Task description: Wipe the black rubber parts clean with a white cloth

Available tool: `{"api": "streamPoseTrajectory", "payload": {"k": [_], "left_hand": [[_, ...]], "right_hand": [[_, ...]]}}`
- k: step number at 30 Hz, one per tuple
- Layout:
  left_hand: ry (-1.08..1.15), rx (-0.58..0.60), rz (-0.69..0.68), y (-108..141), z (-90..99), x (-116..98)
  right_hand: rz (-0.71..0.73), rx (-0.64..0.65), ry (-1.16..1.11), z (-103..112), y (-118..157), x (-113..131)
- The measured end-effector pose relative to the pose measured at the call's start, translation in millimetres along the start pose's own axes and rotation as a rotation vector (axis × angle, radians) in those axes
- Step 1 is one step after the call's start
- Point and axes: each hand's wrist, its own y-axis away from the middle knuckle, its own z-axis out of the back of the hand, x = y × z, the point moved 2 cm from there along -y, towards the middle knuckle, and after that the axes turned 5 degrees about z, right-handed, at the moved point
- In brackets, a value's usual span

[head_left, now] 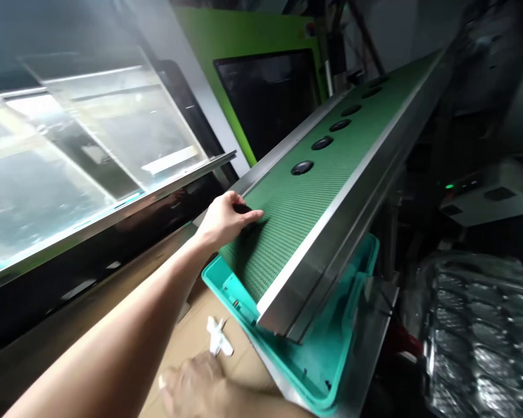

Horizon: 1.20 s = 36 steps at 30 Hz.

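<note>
Left hand [224, 220]: closed, fingers curled over a black piece, resting on the near end of the conveyor belt.
Black piece [248, 219]: small, mostly hidden by the fingers; exact shape unclear; pressed against the belt surface, seemingly pinned or being picked off it.
Right hand [194, 386]: below the belt's near end, blurred and cut off by the frame; fingers loosely curled; cannot tell if it has hold of anything.
Conveyor belt [314, 191]: green, finely perforated, tilted up away from the person; landmark for everything below.
Black discs [302, 168]: on the belt, beyond the left hand, evenly spaced in a single line, probably kept apart by how they feed out.
Side rail [353, 200]: stainless, along the belt's right edge, likely keeps parts on.
Teal tray [366, 255]: under the belt's near end, seemingly placed to catch what drops off.
White plastic piece [218, 337]: on a cardboard sheet [187, 331], left of the tray, just beyond the right hand.
Glass guard door [70, 151]: left of the belt.
Green machine housing [244, 35]: beyond the belt.
Bubble wrap [479, 331]: right of the belt.
</note>
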Motion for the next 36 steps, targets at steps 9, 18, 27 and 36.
{"api": "streamPoseTrajectory", "payload": {"k": [9,18,27,36], "left_hand": [[1.100,-0.386,1.064,287.5,50.0,185.6],[1.483,-0.349,1.037,356.6,7.5,193.5],[1.770,-0.226,0.917,369.2,4.5,219.2],[1.803,-0.363,0.734,360.2,-1.6,202.3]], "right_hand": [[-0.017,-0.006,0.087,6.8,17.1,6.6],[-0.031,-0.174,0.370,22.9,16.9,13.8],[-0.218,-0.111,0.496,38.5,8.5,-19.7],[-0.057,-0.059,0.520,75.1,-131.9,5.2]]}}
